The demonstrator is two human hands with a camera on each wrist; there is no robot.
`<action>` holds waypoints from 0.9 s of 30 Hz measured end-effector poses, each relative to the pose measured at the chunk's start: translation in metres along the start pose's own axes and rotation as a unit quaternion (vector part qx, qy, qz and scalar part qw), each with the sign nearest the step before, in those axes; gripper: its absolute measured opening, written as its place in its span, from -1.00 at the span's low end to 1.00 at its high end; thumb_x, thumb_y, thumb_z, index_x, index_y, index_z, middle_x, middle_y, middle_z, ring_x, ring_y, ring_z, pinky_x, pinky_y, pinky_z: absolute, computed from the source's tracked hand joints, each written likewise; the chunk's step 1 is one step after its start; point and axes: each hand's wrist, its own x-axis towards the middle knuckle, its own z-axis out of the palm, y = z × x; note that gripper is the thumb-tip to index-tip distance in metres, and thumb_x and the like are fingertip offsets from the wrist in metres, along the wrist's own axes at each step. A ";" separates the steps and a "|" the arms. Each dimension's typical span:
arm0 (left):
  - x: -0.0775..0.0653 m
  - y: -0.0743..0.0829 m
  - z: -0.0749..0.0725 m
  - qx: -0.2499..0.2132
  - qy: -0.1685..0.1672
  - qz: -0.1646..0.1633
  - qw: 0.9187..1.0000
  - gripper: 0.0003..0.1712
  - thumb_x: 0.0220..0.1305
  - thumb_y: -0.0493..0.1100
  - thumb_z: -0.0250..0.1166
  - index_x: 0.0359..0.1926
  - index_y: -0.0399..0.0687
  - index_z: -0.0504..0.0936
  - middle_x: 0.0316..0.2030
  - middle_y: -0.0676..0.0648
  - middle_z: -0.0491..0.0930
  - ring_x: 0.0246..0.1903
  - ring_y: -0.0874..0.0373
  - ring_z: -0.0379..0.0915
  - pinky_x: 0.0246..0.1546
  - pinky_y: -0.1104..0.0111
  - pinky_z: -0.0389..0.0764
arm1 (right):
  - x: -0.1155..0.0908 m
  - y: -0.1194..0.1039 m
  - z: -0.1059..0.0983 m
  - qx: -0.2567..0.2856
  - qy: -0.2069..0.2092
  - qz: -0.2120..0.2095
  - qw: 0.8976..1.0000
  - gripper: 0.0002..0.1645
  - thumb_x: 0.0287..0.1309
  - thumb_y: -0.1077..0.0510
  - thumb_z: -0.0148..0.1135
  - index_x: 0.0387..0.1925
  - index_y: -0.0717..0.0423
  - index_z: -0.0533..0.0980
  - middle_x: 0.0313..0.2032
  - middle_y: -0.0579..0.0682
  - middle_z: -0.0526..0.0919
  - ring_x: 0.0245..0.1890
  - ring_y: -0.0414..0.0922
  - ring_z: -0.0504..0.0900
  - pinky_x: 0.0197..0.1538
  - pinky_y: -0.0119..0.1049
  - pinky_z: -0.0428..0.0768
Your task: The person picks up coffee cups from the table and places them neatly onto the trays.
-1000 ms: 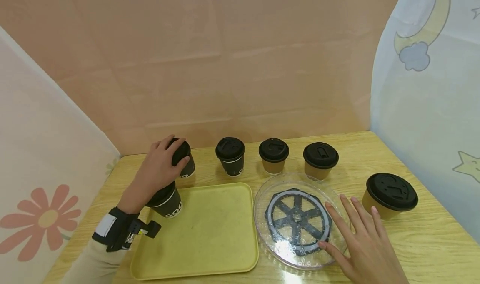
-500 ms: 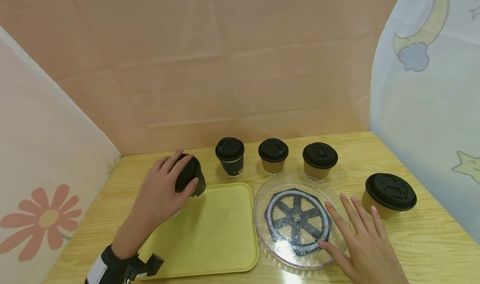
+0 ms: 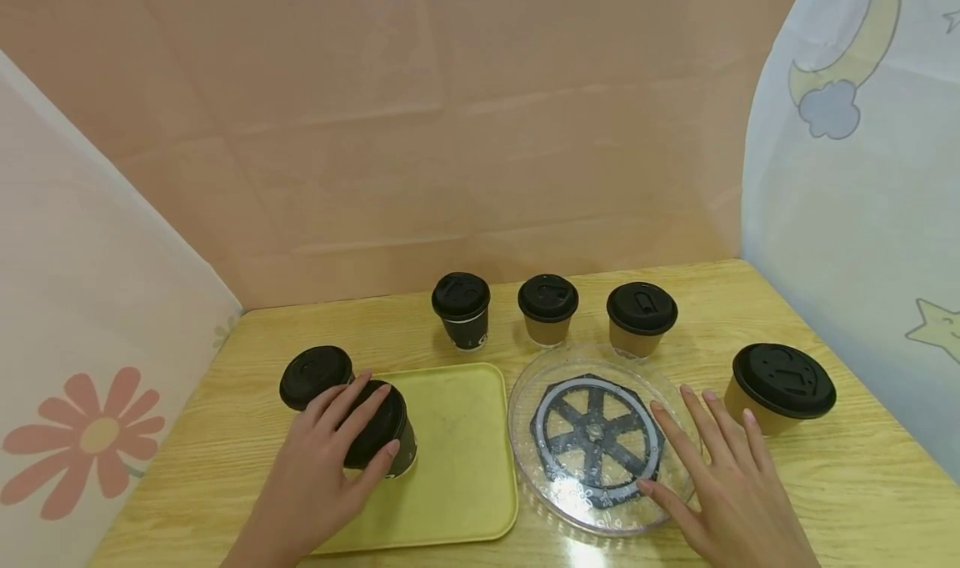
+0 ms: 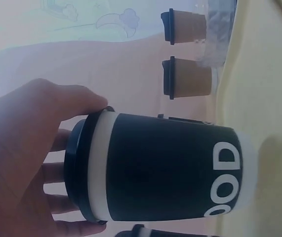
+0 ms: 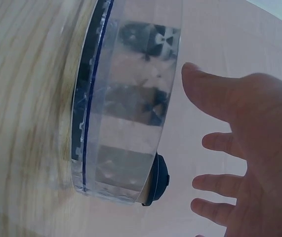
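Note:
My left hand (image 3: 322, 472) grips a black paper coffee cup (image 4: 170, 168) by the rim of its black lid, thumb on one side and fingers on the other. The cup is upright, low over the left part of the yellow tray (image 3: 468, 468). Its white lettering faces the left wrist camera. Just behind it, at the tray's back left corner, stands another black-lidded cup (image 3: 315, 376), partly hidden by the hand. My right hand (image 3: 731, 497) is held with fingers spread at the right side of a clear round turntable (image 3: 592, 430), holding nothing.
Behind the tray stands a black cup (image 3: 467, 314). Brown lidded cups (image 3: 547, 309) (image 3: 640, 322) are right of it, close behind the turntable. A wider brown cup (image 3: 776, 393) stands at the far right. Cloth screens (image 3: 480, 134) border the wooden table (image 3: 217, 384).
My left hand has brought the black coffee cup from the back left of the table forward and over the tray. The right hand has stayed in place.

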 end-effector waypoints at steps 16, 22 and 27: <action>-0.026 0.002 0.012 0.008 0.032 0.059 0.998 -0.39 0.21 0.17 0.31 0.25 0.09 0.54 0.25 -0.11 0.52 0.05 -0.06 0.49 -0.19 0.01 0.59 | -0.001 0.000 0.001 0.000 -0.006 0.003 1.000 -0.02 0.18 -0.60 -0.20 0.44 -0.14 0.23 0.36 0.25 0.32 0.50 0.14 0.07 0.55 0.12 -0.26; -0.029 0.002 0.015 0.013 0.027 0.048 0.998 -0.36 0.19 0.19 0.32 0.28 0.15 0.51 0.26 -0.07 0.50 0.10 -0.04 0.47 -0.20 0.00 0.59 | -0.001 -0.001 0.001 0.001 -0.007 0.003 1.000 -0.02 0.18 -0.60 -0.22 0.44 -0.14 0.24 0.36 0.25 0.31 0.50 0.14 0.07 0.56 0.10 -0.29; -0.029 0.003 0.014 0.014 0.021 0.038 0.999 -0.32 0.17 0.18 0.35 0.30 0.19 0.48 0.29 -0.04 0.47 0.14 -0.04 0.44 -0.17 -0.01 0.58 | 0.000 -0.001 0.000 0.002 -0.007 0.001 1.000 -0.03 0.19 -0.58 -0.18 0.43 -0.11 0.25 0.37 0.25 0.30 0.52 0.12 0.03 0.56 0.08 -0.30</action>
